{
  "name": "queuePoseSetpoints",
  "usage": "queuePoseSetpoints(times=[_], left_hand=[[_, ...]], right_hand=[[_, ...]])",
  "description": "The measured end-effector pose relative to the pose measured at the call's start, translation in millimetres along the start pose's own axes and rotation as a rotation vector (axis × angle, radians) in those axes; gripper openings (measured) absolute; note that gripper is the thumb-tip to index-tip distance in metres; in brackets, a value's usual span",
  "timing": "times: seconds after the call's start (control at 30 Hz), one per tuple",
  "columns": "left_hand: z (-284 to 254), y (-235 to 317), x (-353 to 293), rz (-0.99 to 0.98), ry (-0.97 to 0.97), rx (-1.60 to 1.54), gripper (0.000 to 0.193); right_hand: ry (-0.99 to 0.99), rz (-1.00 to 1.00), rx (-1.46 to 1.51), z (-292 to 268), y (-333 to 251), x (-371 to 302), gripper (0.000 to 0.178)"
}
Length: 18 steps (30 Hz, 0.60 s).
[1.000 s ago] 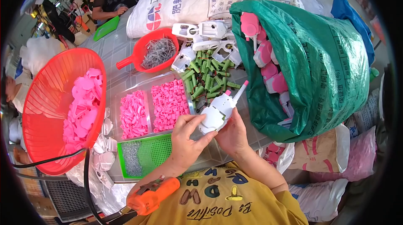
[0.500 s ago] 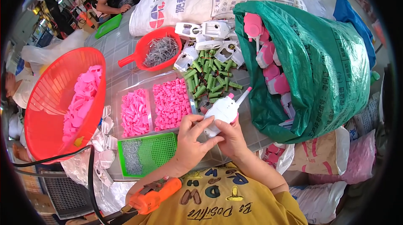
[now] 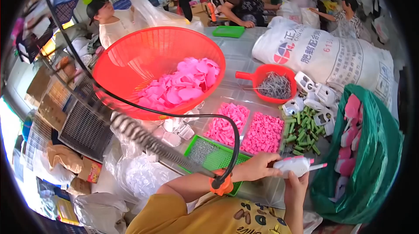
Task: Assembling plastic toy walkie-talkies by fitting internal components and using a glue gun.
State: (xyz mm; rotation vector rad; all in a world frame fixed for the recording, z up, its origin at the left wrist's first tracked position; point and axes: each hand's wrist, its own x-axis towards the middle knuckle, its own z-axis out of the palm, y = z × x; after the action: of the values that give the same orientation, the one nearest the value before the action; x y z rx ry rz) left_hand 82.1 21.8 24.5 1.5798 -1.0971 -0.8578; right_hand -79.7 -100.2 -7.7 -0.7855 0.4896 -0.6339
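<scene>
"I'm reading the head feed from here. How do the hands stand?"

"I see the left grip (image 3: 259, 166) with thumb and fingers closed on the left end of a white casing (image 3: 291, 166). The right grip (image 3: 296, 187) holds the same casing from below; I can't see all its fingers."

"And where is the casing?"

"I have it raised above the surface (image 3: 239, 55), its slim pink-tipped rod pointing right, toward the green sack (image 3: 384, 155) with pink-and-white pieces (image 3: 345, 153) inside."

"What can I make out beyond it?"

"A loose heap of green cylinders (image 3: 305, 133), with white shells (image 3: 325, 95) behind. To my left of those, a clear tray (image 3: 247, 126) holds small pink parts in two compartments, and past it a red scoop (image 3: 243, 75) carries thin grey pieces (image 3: 275, 85)."

"And farther left?"

"I see a big red basket (image 3: 126, 66) of flat pink pieces (image 3: 181, 83). Nearer me, a green tray (image 3: 218, 160) holds silvery bits (image 3: 201, 151); an orange tool (image 3: 222, 184) hangs below a coiled spring (image 3: 150, 142) by the left forearm."
</scene>
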Motion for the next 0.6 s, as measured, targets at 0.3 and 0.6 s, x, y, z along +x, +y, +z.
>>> queuePoseSetpoints(times=[0.3, 0.6], left_hand=[[0, -18, -7, -0.062, -0.004, 0.241, 0.050], [-155, 27, -175, 0.204, 1.640, 0.047, 0.020]], right_hand=[[-0.026, 0.083, -0.407, -44, -3, -15, 0.059], [-0.167, 0.145, -1.065, -71, -25, 4, 0.048]])
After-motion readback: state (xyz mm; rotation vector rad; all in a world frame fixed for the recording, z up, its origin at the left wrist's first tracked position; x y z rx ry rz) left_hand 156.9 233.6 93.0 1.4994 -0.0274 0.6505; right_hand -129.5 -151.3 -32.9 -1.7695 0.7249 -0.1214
